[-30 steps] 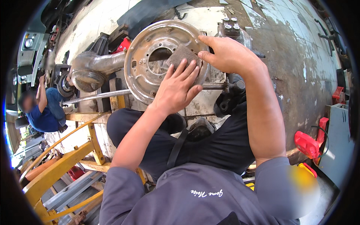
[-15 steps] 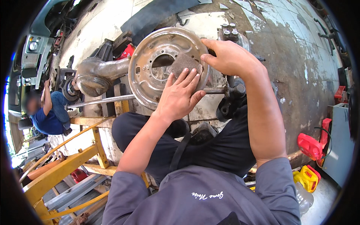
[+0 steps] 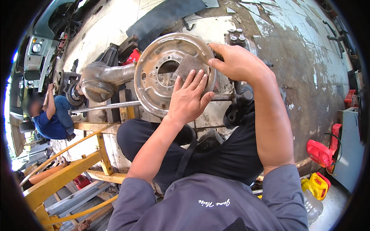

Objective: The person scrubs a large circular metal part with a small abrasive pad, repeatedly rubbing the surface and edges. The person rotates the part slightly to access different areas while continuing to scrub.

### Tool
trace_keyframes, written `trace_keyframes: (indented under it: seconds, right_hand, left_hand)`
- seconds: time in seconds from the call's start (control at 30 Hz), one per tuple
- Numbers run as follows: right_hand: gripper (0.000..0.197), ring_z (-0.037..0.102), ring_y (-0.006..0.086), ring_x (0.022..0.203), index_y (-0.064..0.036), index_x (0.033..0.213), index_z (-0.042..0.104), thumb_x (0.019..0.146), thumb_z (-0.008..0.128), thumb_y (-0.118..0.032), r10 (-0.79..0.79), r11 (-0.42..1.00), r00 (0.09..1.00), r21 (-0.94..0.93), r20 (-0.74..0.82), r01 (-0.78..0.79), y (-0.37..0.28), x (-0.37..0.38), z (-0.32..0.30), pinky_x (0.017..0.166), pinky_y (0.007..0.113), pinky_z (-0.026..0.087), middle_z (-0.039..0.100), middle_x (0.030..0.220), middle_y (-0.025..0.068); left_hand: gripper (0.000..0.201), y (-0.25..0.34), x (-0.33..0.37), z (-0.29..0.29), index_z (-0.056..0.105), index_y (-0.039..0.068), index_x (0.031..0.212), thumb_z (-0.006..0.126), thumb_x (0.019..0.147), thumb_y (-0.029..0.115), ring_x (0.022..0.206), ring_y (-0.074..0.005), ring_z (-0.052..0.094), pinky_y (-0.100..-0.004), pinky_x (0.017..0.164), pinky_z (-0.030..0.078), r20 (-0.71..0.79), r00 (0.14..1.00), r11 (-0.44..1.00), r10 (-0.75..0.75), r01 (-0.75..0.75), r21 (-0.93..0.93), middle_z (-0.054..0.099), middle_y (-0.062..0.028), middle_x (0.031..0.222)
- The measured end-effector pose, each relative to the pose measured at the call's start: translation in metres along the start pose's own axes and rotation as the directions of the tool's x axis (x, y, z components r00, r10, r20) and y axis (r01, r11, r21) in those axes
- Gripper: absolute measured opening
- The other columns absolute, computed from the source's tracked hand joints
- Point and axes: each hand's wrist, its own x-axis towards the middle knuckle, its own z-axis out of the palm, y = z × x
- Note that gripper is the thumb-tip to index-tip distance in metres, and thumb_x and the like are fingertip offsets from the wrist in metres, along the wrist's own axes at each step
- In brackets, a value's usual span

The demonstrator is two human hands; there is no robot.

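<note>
A round, brownish metal brake backing plate [image 3: 148,87] with a large centre hole stands in front of me, on the end of an axle housing [image 3: 98,82]. My left hand [image 3: 187,99] lies on its face with fingers stretched out, pressing a grey-brown piece of sandpaper [image 3: 187,64] beside the hole. The sandpaper covers part of the hole's right edge. At the plate's upper right rim, my right hand [image 3: 238,61] is closed, its thumb on the near face and its other fingers partly hidden behind the edge.
A long metal rod [image 3: 108,106] passes below the plate. At left are a yellow metal frame [image 3: 65,175] and a seated person [image 3: 50,115] in blue. A bolted metal part [image 3: 237,36] stands beyond my right hand. Red and yellow containers [image 3: 317,184] sit at right.
The whole view has shifted slightly. My left hand and the sandpaper have slid a little upward across the plate. My right hand keeps its place on the rim.
</note>
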Motion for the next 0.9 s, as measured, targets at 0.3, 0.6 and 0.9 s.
trace_keyframes:
  seconds: [0.3, 0.6, 0.9]
  right_hand:
    - [0.048, 0.062, 0.0379, 0.115, -0.0009, 0.136, 0.055, 0.096, 0.060, -0.028, -0.024, 0.999, 0.999, 0.037, -0.035, 0.025, 0.002, 0.001, 0.005, 0.100, 0.044, 0.048, 0.065, 0.120, 0.0230]
    - [0.054, 0.059, 0.0383, 0.123, -0.0022, 0.141, 0.054, 0.096, 0.062, -0.030, -0.045, 0.999, 0.999, 0.013, -0.025, 0.045, -0.003, 0.003, 0.003, 0.105, 0.044, 0.046, 0.063, 0.131, 0.0233]
    - [0.054, 0.059, 0.0378, 0.124, -0.0025, 0.142, 0.054, 0.096, 0.062, -0.029, -0.010, 1.000, 1.000, 0.023, -0.003, 0.010, 0.001, 0.001, -0.002, 0.105, 0.044, 0.046, 0.063, 0.133, 0.0229]
  left_hand:
    - [0.072, -0.004, 0.039, 0.004, 0.041, 0.002, 0.152, 0.035, 0.105, 0.055, 0.151, -0.0355, 0.027, -0.0599, 0.120, 0.020, 0.052, 0.989, 0.990, -0.137, 0.139, -0.032, 0.036, -0.0173, 0.161]
    - [0.072, -0.005, 0.048, 0.003, 0.040, 0.003, 0.153, 0.035, 0.104, 0.056, 0.151, -0.0342, 0.028, -0.0613, 0.120, 0.018, 0.054, 0.977, 0.978, -0.205, 0.207, -0.024, 0.036, -0.0167, 0.161]
    - [0.071, 0.006, 0.035, 0.007, 0.037, 0.002, 0.154, 0.034, 0.105, 0.053, 0.152, -0.0341, 0.027, -0.0637, 0.119, 0.017, 0.055, 0.976, 0.977, -0.211, 0.212, -0.023, 0.034, -0.0167, 0.162]
